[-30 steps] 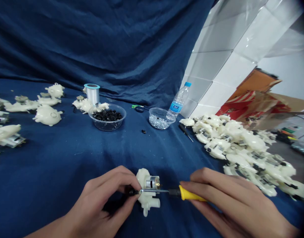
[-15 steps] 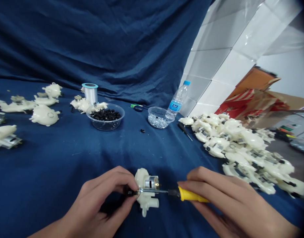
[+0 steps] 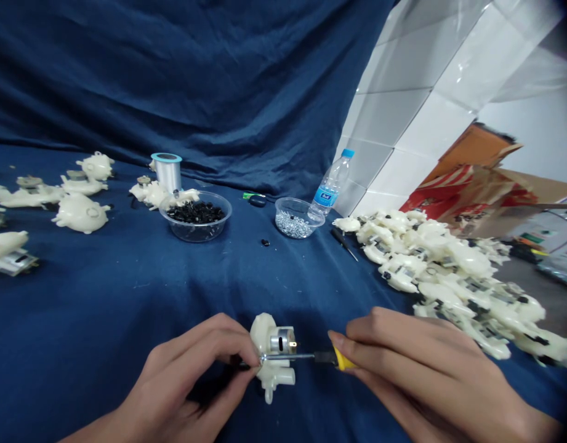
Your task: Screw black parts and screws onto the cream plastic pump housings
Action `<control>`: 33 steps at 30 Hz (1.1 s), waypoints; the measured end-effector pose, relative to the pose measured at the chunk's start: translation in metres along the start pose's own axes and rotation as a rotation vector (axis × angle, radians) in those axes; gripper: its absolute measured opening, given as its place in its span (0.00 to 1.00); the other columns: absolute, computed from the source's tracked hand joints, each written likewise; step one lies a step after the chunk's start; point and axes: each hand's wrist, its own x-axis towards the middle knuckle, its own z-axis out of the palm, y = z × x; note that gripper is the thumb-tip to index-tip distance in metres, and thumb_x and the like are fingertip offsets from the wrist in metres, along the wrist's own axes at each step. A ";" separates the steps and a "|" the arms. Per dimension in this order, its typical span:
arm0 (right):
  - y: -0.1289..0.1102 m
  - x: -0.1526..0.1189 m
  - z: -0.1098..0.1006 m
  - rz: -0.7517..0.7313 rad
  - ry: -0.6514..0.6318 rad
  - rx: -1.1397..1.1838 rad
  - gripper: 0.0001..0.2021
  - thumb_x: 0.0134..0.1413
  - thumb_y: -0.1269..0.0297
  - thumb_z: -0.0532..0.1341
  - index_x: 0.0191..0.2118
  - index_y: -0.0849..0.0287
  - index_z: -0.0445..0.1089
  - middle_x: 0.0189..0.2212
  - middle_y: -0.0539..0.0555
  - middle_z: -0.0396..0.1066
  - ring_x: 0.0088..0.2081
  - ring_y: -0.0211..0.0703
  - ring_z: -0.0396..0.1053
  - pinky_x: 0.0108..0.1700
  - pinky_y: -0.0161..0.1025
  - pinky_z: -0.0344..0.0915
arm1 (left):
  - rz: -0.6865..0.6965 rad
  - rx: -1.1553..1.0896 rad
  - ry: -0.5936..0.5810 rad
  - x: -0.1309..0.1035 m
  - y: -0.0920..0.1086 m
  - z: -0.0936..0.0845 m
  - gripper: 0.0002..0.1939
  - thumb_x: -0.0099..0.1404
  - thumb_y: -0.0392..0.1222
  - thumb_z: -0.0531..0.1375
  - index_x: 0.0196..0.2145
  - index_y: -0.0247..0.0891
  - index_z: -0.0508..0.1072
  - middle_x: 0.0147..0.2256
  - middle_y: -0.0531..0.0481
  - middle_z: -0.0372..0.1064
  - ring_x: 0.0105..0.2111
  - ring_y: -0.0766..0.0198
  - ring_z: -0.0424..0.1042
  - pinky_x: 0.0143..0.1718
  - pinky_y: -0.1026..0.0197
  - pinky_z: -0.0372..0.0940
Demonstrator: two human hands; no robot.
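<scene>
In front of me lies a cream plastic housing point(image 3: 263, 332) with a small silver motor point(image 3: 278, 340) set in its right side. My left hand point(image 3: 197, 363) pinches thumb and forefinger at the housing's left side, around a small black part that the fingertips now mostly hide. A yellow-handled screwdriver point(image 3: 327, 357) lies level across the housing, its tip meeting those fingertips. My right hand point(image 3: 417, 369) is closed around the yellow handle, covering most of it. Whatever sits on the screwdriver's tip is too small to make out.
Beyond my hands stand a clear tub point(image 3: 195, 235) of black parts and a tub point(image 3: 299, 231) of silver screws. A water bottle point(image 3: 328, 192), a spool of clear line point(image 3: 167, 173) and a dark screwdriver point(image 3: 344, 242) are nearby. Cream housings pile up point(image 3: 449, 258) at right; several lie left.
My right hand has slid slightly forward along the screwdriver, covering more of its yellow handle. My left fingertips now hide more of the black part. The housing stays nearly in place.
</scene>
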 end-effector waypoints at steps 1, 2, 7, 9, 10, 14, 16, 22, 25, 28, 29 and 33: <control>-0.001 0.000 -0.001 0.020 -0.002 0.019 0.12 0.65 0.75 0.57 0.51 0.58 0.71 0.41 0.56 0.75 0.38 0.42 0.74 0.36 0.38 0.67 | 0.001 0.002 -0.001 0.000 0.000 0.000 0.14 0.63 0.21 0.58 0.39 0.39 0.69 0.36 0.53 0.73 0.33 0.72 0.75 0.36 0.73 0.71; -0.001 0.001 -0.002 0.033 -0.001 0.039 0.13 0.65 0.74 0.57 0.52 0.58 0.71 0.41 0.56 0.75 0.38 0.42 0.74 0.37 0.38 0.68 | 0.004 0.004 -0.003 0.000 0.000 0.000 0.14 0.63 0.20 0.58 0.39 0.39 0.69 0.35 0.53 0.72 0.33 0.72 0.75 0.36 0.73 0.71; -0.004 0.012 -0.008 0.096 -0.017 0.120 0.13 0.65 0.70 0.58 0.53 0.57 0.71 0.40 0.55 0.75 0.36 0.41 0.75 0.35 0.36 0.69 | -0.010 0.029 -0.018 0.000 0.001 -0.001 0.14 0.63 0.20 0.57 0.38 0.39 0.69 0.35 0.54 0.72 0.33 0.73 0.75 0.36 0.74 0.71; -0.006 0.016 -0.011 0.130 -0.038 0.169 0.10 0.66 0.69 0.59 0.49 0.56 0.73 0.39 0.55 0.75 0.34 0.40 0.74 0.35 0.36 0.69 | -0.016 0.034 -0.022 0.000 0.001 -0.001 0.14 0.63 0.21 0.57 0.38 0.39 0.69 0.35 0.54 0.72 0.33 0.73 0.75 0.36 0.74 0.70; -0.007 0.018 -0.012 0.152 -0.053 0.198 0.08 0.66 0.68 0.59 0.46 0.56 0.74 0.38 0.55 0.75 0.34 0.40 0.74 0.35 0.35 0.69 | -0.012 0.033 -0.021 0.000 0.001 -0.001 0.14 0.63 0.21 0.57 0.38 0.39 0.69 0.35 0.54 0.72 0.33 0.73 0.75 0.36 0.74 0.70; -0.012 0.025 -0.017 0.307 -0.160 0.313 0.08 0.67 0.63 0.58 0.37 0.55 0.75 0.34 0.52 0.74 0.33 0.39 0.73 0.36 0.35 0.69 | -0.004 0.037 -0.036 -0.001 0.001 -0.002 0.14 0.63 0.21 0.57 0.38 0.39 0.68 0.35 0.55 0.72 0.33 0.73 0.75 0.36 0.74 0.70; -0.014 0.027 -0.019 0.379 -0.254 0.372 0.10 0.69 0.61 0.57 0.36 0.53 0.74 0.33 0.50 0.73 0.33 0.37 0.73 0.36 0.34 0.69 | -0.008 0.050 -0.041 -0.001 0.001 -0.003 0.14 0.63 0.21 0.57 0.38 0.40 0.68 0.35 0.55 0.72 0.33 0.73 0.75 0.36 0.74 0.70; -0.012 0.019 -0.017 0.330 -0.204 0.290 0.12 0.63 0.68 0.61 0.51 0.49 0.67 0.45 0.50 0.72 0.43 0.39 0.74 0.43 0.34 0.70 | -0.039 0.044 -0.003 0.002 -0.001 -0.002 0.15 0.63 0.23 0.58 0.41 0.41 0.69 0.37 0.57 0.74 0.32 0.74 0.76 0.37 0.77 0.72; -0.008 0.011 -0.013 0.216 -0.182 0.237 0.12 0.63 0.74 0.58 0.49 0.53 0.66 0.41 0.52 0.71 0.38 0.37 0.73 0.37 0.33 0.68 | -0.040 0.025 0.016 0.002 -0.002 -0.001 0.14 0.63 0.24 0.58 0.41 0.41 0.70 0.36 0.57 0.74 0.32 0.74 0.77 0.37 0.78 0.73; -0.005 0.006 -0.009 0.096 -0.093 0.161 0.10 0.65 0.73 0.58 0.49 0.56 0.68 0.39 0.53 0.72 0.35 0.37 0.73 0.34 0.34 0.66 | -0.037 0.011 0.021 0.003 -0.002 -0.001 0.14 0.63 0.23 0.58 0.41 0.41 0.70 0.36 0.56 0.74 0.32 0.74 0.77 0.37 0.77 0.72; -0.005 0.005 -0.008 0.081 -0.069 0.142 0.10 0.65 0.73 0.58 0.49 0.56 0.69 0.39 0.53 0.72 0.36 0.38 0.73 0.35 0.34 0.66 | -0.034 0.011 0.024 0.003 -0.001 -0.001 0.14 0.63 0.23 0.58 0.40 0.41 0.70 0.36 0.56 0.74 0.32 0.74 0.76 0.37 0.78 0.72; -0.007 0.007 -0.005 0.085 -0.042 0.117 0.13 0.66 0.71 0.59 0.54 0.57 0.69 0.39 0.54 0.74 0.35 0.39 0.74 0.36 0.35 0.68 | -0.025 0.028 0.036 0.002 0.000 0.000 0.14 0.62 0.23 0.59 0.39 0.40 0.71 0.34 0.56 0.74 0.31 0.75 0.76 0.35 0.78 0.71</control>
